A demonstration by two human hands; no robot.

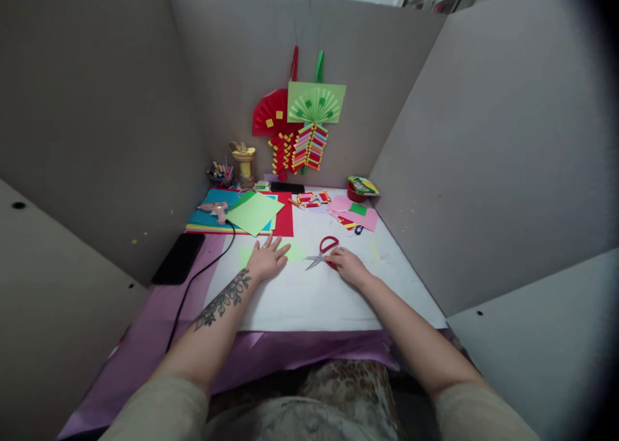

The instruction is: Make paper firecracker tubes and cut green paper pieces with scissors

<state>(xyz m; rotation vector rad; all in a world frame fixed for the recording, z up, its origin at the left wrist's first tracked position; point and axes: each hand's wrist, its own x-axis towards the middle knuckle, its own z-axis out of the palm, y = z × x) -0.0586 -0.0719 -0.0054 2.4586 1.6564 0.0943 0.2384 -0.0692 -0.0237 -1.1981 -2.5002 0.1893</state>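
Note:
My left hand [269, 258] lies flat with fingers spread on a light green paper strip [296, 253] on the white sheet [314, 293]. My right hand [347, 264] rests beside it, its fingers curled at the red handles of a pair of scissors [323, 253]. The scissors lie on the sheet with the blades pointing left, over the green strip's right end. Whether the fingers sit inside the handle loops is hidden.
A stack of coloured paper [251, 214] with a glue gun [215, 210] lies at the back left, its black cable [203, 274] trailing toward me. A black phone [178, 258] lies left. Pink scraps [355, 215], folded paper pieces [313, 199], pens [221, 170] and hanging paper fans [300, 115] fill the back.

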